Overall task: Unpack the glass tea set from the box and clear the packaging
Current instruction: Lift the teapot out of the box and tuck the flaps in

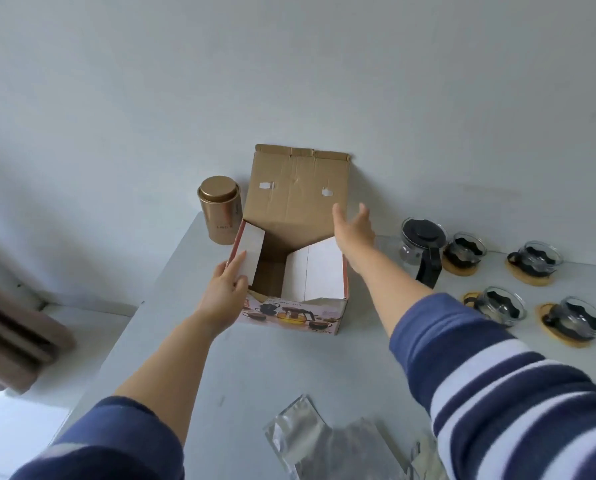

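An open cardboard box (291,315) with a printed tea set on its front stands on the white table (255,368), its tall back flap leaning on the wall. My left hand (225,291) grips the box's left side flap (251,252). Over the right flap, my right hand (353,228) reaches with fingers spread, holding nothing. To the right stand a glass teapot (421,245) with a black lid and handle and several glass cups (464,252) on wooden coasters. The box's inside looks empty.
A gold tin canister (220,209) stands left of the box by the wall. Clear plastic bags (327,445) lie at the table's near edge. The table's left edge drops to the floor, where a brown object (16,337) sits.
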Tool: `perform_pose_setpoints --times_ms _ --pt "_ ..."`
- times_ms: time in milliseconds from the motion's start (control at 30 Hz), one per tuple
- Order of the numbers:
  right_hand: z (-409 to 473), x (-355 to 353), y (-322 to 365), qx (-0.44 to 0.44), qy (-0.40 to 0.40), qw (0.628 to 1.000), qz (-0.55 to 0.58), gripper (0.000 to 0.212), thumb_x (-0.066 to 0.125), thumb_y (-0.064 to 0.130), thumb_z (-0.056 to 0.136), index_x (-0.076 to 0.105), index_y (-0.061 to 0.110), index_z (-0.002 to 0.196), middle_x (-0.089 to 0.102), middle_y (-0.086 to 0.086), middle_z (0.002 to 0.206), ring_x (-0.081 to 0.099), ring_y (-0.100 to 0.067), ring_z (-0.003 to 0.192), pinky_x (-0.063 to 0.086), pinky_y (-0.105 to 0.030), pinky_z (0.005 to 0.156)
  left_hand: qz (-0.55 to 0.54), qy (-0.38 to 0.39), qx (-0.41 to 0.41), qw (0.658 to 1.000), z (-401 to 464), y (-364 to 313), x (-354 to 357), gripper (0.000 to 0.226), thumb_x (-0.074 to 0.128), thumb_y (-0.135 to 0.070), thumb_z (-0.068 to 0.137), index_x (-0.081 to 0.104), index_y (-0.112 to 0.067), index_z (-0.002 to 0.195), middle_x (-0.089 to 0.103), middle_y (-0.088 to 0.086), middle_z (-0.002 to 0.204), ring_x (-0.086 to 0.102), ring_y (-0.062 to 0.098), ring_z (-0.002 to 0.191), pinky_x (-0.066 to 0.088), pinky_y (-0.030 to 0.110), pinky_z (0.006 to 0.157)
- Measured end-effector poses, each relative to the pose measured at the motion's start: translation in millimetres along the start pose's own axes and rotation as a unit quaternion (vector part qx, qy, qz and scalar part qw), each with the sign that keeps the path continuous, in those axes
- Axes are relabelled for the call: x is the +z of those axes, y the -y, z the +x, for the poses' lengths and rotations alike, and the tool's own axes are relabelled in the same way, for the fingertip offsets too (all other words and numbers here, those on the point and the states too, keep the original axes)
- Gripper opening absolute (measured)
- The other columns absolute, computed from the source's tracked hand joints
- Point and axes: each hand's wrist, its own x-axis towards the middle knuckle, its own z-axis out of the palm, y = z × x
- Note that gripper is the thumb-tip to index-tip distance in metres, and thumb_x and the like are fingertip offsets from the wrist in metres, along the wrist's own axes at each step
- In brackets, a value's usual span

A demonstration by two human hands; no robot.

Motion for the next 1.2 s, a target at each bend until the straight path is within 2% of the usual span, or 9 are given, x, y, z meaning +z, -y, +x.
perform_pose_setpoints --times_ms 133,333,467,567,633,767,933,1033,1200 --pt "44 -5 21 0.122 0.092 0.971 0.183 0.083 0.055 0.047 0.089 0.008 0.021 0.153 0.021 -0.005 0.159 0.028 -0.029 0.143 0.024 -0.044 0.114 0.016 -0.021 0.035 0.999 15 4 3 0.048 0.029 -0.026 0.101 0.026 -0.031 0.149 0.028 -0.003 0.151 0.045 0.015 0.111 0.045 0.029 0.088" --pt "38 -9 44 -0.010 0.067 0.992 0.108 0.051 0.059 0.016 0.089 0.041 0.014 0.137 0.053 0.006 0.123 0.050 -0.011 0.113 0.037 -0.028 0.097 -0.010 0.007 0.070 0.997 56 -5 -1 0.049 0.029 -0.033 0.101 0.023 -0.030 0.150 0.019 -0.003 0.156 0.039 0.022 0.133 0.038 0.037 0.108" --pt "12 -4 29 -0.005 0.063 0.988 0.143 0.075 0.053 0.004 0.084 0.019 0.025 0.148 0.033 -0.006 0.144 0.035 -0.022 0.133 0.028 -0.027 0.097 -0.014 0.049 0.071 0.996 90 -17 0 0.054 0.028 -0.031 0.100 0.013 -0.032 0.152 0.012 -0.003 0.158 0.039 0.025 0.132 0.039 0.033 0.096" --pt "-2 -1 12 -0.024 0.025 0.985 0.170 0.072 0.057 0.013 0.079 0.027 0.029 0.142 0.039 -0.007 0.125 0.047 -0.016 0.104 0.035 -0.023 0.084 -0.054 0.096 0.074 0.991 109 -27 -2 0.065 0.030 -0.036 0.092 0.008 -0.032 0.153 0.011 -0.004 0.157 0.032 0.022 0.134 0.029 0.031 0.092" --pt "-6 2 2 -0.055 -0.011 0.991 0.125 0.053 0.056 0.015 0.090 0.040 0.031 0.137 0.049 -0.001 0.115 0.051 -0.015 0.096 0.039 -0.017 0.075 -0.098 0.113 0.091 0.985 116 -29 -2 0.073 0.030 -0.039 0.079 0.016 -0.031 0.150 0.021 0.001 0.149 0.034 0.021 0.125 0.026 0.032 0.094" --pt "-4 11 -16 -0.096 -0.069 0.993 -0.005 0.039 0.049 0.016 0.098 0.052 0.027 0.136 0.045 0.005 0.139 0.050 -0.009 0.117 0.037 -0.008 0.090 -0.192 0.089 0.116 0.971 117 -24 2 0.070 0.040 -0.046 0.076 0.031 -0.028 0.143 0.036 0.000 0.139 0.031 0.018 0.131 0.028 0.035 0.106" --pt "-3 27 -38 -0.133 -0.113 0.982 -0.073 0.038 0.051 0.002 0.096 0.060 0.015 0.130 0.037 -0.005 0.142 0.038 -0.003 0.116 0.029 0.002 0.095 -0.231 0.081 0.076 0.966 116 -21 7 0.078 0.047 -0.044 0.090 0.006 -0.017 0.151 0.027 0.002 0.153 0.039 0.012 0.131 0.030 0.032 0.110" --pt "-3 32 -48 -0.116 -0.080 0.986 -0.092 0.037 0.045 0.010 0.099 0.057 0.019 0.133 0.027 -0.004 0.154 0.034 -0.013 0.137 0.025 -0.014 0.106 -0.222 0.064 0.073 0.970 119 -19 8 0.065 0.045 -0.028 0.098 0.005 -0.018 0.149 0.032 0.002 0.148 0.054 0.004 0.113 0.039 0.033 0.102" --pt "-9 40 -33 -0.075 -0.117 0.953 -0.268 0.041 0.045 0.015 0.096 0.057 0.028 0.132 0.016 -0.008 0.160 0.015 -0.028 0.147 0.016 -0.049 0.118 -0.200 0.089 0.045 0.975 114 -13 3 0.064 0.042 -0.042 0.098 0.008 -0.023 0.148 0.035 0.006 0.149 0.042 0.024 0.134 0.036 0.041 0.110"
